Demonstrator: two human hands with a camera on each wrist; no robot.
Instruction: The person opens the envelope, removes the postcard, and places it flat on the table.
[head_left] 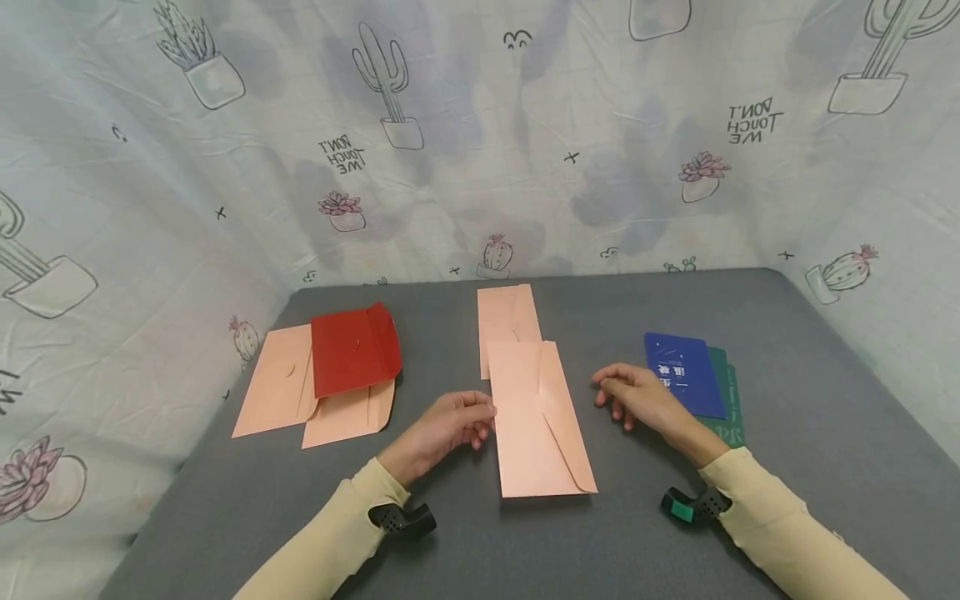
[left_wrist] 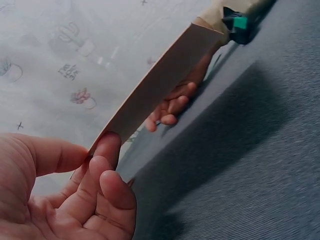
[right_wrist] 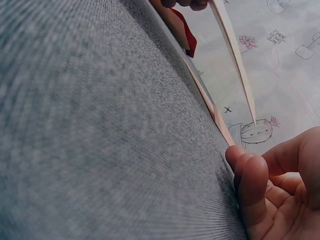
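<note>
My left hand (head_left: 441,432) pinches the left edge of a pale pink envelope (head_left: 521,433) between thumb and fingers. The left wrist view shows this envelope (left_wrist: 152,82) held up off the table, its shadow falling on the grey cloth below. A slanting flap seam runs down its right side. Behind it lies a second pink envelope (head_left: 504,312), partly covered in the head view. To the right, my right hand (head_left: 643,400) holds nothing. Its fingers (right_wrist: 252,185) hang loosely curled low over the cloth, beside a blue card (head_left: 686,379).
Green cards (head_left: 723,425) lie partly under the blue one at the right. On the left, a red envelope (head_left: 352,350) overlaps two pink envelopes (head_left: 273,383). The grey table (head_left: 585,550) is backed by a patterned white curtain (head_left: 465,125).
</note>
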